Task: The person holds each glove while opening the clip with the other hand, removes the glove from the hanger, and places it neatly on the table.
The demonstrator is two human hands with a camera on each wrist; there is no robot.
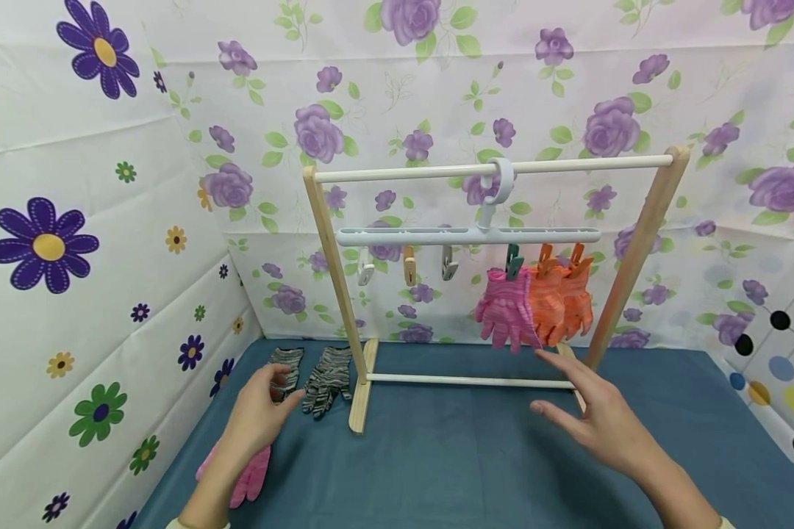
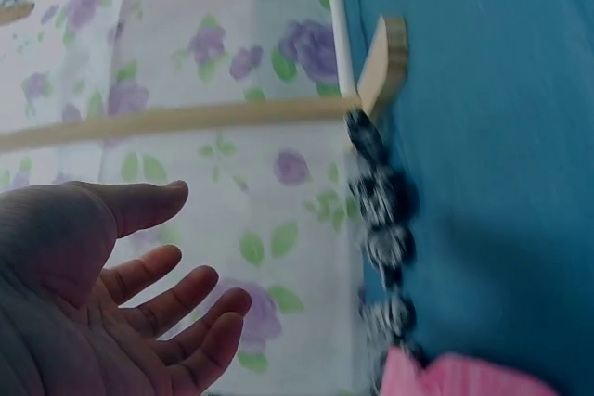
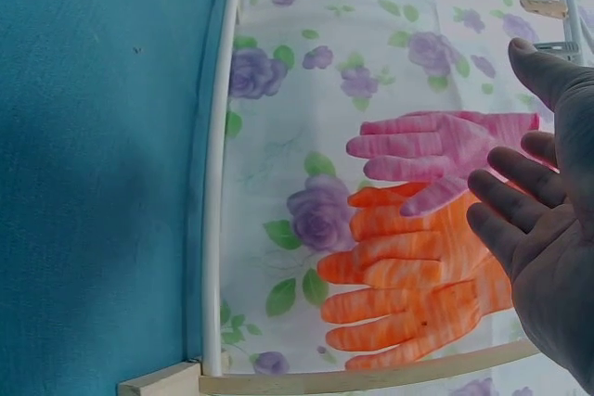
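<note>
My left hand (image 1: 260, 408) hovers over the left of the table with fingers loosely bent and nothing in them. Beneath that forearm lies a pink glove (image 1: 251, 477), partly hidden. Two black-and-grey gloves (image 1: 328, 380) lie just beyond the hand. My right hand (image 1: 598, 415) is held in the air, fingers spread and holding nothing, below and in front of the hanging gloves. A pink glove (image 1: 506, 305) hangs from a green clip (image 1: 514, 261). Beside it two orange gloves (image 3: 408, 322) hang from orange-brown clips (image 1: 577, 257).
A white hanger (image 1: 423, 236) hooks over the top rod of a wooden rack (image 1: 336, 279). White, tan and grey clips (image 1: 409, 266) dangle on its left half with nothing in them. The rack stands on a blue tablecloth (image 1: 450, 455), with flowered cloth walls behind and at the sides.
</note>
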